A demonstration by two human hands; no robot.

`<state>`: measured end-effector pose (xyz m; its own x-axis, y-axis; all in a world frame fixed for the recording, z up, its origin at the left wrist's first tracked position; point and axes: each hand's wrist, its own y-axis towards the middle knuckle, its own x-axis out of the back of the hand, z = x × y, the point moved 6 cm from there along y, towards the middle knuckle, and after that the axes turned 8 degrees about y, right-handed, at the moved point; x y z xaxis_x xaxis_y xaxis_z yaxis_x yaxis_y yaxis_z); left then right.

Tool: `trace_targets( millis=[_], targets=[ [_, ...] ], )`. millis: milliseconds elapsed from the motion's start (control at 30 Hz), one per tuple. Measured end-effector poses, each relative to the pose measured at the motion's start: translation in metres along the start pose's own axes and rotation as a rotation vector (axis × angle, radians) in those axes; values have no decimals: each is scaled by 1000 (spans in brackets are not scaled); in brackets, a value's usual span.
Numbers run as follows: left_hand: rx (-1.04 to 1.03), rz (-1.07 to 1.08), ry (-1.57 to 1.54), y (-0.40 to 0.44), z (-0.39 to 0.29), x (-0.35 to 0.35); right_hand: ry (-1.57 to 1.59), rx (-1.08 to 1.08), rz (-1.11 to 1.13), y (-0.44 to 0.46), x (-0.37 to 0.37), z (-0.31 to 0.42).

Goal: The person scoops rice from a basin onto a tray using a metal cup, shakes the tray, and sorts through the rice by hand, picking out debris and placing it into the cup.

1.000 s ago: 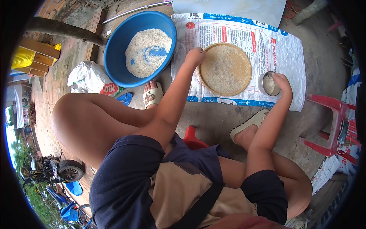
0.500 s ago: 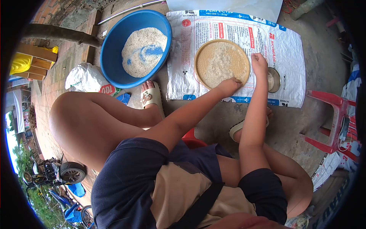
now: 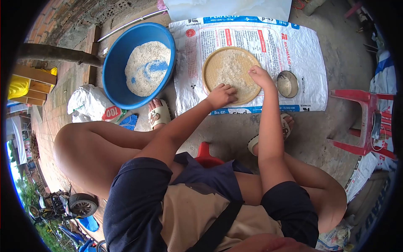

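Note:
A round, shallow, tan tray with a raised rim holds a thin spread of pale grains that look like rice. My left hand rests at the tray's near left part, its bent fingers apart and touching the grains. Over the right side of the tray is my right hand, fingers curled together in a pinch; whatever is between them is too small to make out. Just right of that hand stands a small round metal bowl with some pale grains inside.
Under tray and bowl lies a printed white feed sack. A large blue basin of similar grains stands to the left, beside a crumpled white bag. A red plastic stool is at the right; another red seat is beneath me.
My left hand has moved left across the grains. My right hand has come from beyond the tray's right rim to over its right side. The whole view has shifted slightly.

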<state>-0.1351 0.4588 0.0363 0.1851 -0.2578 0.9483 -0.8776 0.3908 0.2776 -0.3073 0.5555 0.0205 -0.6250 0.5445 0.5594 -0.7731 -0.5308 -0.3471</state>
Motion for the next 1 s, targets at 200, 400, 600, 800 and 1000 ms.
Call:
trace_targets(
  millis=[200,400,600,800,1000],
  targets=[
    [112,55,-21,-10,41,-16,-31,52,15,-4,-11,7],
    [665,-248,-358,14,72,24,216,-14,-31,-5,-34,36],
    [544,-300,-437,75,50,72,1952,-382,129,4,-84,42],
    [559,-361,-224,74,45,76,1930,-458,-284,3,-47,16],
    [199,250,-269,36,7,-41,2025,-447,-424,5,-22,-21]
  ],
)
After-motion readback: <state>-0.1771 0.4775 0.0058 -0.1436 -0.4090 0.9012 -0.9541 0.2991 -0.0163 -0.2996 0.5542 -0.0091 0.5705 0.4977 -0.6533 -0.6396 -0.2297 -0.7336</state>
